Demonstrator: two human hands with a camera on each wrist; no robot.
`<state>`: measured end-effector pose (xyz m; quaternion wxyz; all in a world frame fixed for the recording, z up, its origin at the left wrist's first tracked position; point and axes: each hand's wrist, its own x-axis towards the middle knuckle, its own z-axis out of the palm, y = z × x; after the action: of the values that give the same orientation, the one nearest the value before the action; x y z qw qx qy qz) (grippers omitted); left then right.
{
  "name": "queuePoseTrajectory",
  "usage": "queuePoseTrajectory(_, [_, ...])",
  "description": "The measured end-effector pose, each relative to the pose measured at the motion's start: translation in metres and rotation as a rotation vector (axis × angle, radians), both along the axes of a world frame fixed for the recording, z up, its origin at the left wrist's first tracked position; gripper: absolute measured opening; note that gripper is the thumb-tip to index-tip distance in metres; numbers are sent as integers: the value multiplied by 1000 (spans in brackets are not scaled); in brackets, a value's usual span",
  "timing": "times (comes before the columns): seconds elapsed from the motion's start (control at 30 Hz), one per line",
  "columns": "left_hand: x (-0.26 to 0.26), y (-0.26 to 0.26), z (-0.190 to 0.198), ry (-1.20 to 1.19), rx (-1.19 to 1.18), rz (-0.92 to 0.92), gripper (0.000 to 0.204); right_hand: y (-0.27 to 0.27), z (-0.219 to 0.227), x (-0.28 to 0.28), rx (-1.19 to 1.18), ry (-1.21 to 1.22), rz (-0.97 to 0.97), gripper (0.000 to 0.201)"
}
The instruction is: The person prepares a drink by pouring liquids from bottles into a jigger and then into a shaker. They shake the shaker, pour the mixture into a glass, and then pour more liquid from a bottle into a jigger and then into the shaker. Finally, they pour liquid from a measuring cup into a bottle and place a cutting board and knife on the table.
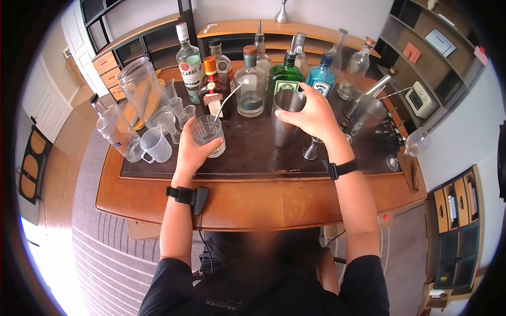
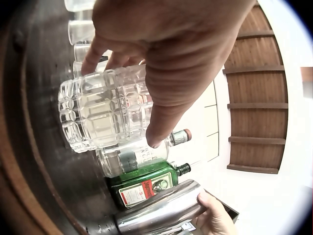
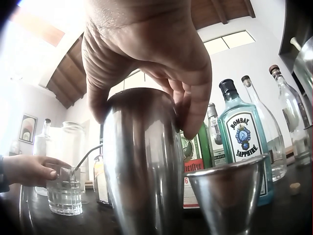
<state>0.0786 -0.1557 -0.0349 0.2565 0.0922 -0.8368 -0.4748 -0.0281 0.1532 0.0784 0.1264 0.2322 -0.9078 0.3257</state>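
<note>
Hands apart. Left hand (image 1: pixel 193 151) grips cut glass (image 1: pixel 217 149) near rim, likely steadying it around leaning metal stem (image 1: pixel 226 102); right hand (image 1: pixel 318 117) grips steel tin (image 1: pixel 284 131) high. Both vessels upright on tabletop (image 1: pixel 245 158).

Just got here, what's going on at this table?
A person's left hand grips a cut glass with a thin rod leaning in it. Their right hand grips a metal tin near its rim. A jigger stands beside the tin, bottles behind.
</note>
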Motion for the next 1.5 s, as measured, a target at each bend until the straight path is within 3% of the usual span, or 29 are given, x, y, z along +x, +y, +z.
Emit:
queuePoseTrajectory(0.3, [0, -1, 0, -1, 13, -20, 104, 12, 9, 2, -31, -113, 90, 112])
queuePoseTrajectory(0.5, [3, 3, 4, 9, 30, -28, 103, 60, -6, -3, -54, -321, 52, 109])
queuePoseTrajectory(0.63, [3, 3, 4, 20, 28, -35, 103, 64, -12, 27, 411, -214, -68, 89])
queuePoseTrajectory(0.7, [4, 4, 7, 14, 12, -33, 103, 56, -28, 27, 489, -218, -102, 63])
queuePoseTrajectory(0.8, [4, 3, 6, 15, 11, -34, 104, 50, -40, 26, 392, -235, -66, 46])
queuePoseTrajectory(1.0, [4, 3, 7, 7, 27, -43, 105, 25, -45, 44, 116, -264, 176, 36])
queuePoseTrajectory(1.13, [4, 3, 6, 10, 25, -50, 105, 14, -47, 47, 195, -275, 170, 36])
queuePoseTrajectory(1.5, [2, 0, 0, 20, 29, -39, 106, 17, -58, 51, 91, -268, 156, 54])
